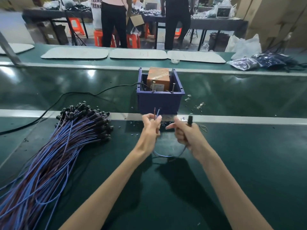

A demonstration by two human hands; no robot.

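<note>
The left hand (150, 128) is pinching the two free ends of a cable (181, 151), one brown and one blue, between its curled fingers and thumb, and the ends are pointing up. The right hand (186, 133) is gripping the black plug (190, 119) at the other end of the same cable, with its fingers closed around it. The cable is hanging in a loop between both hands, over the green table (240, 155). Just behind the hands, a blue box (160, 101) is standing with an orange block (158, 78) inside. A big pile of cables (66, 138) is lying on the left.
</note>
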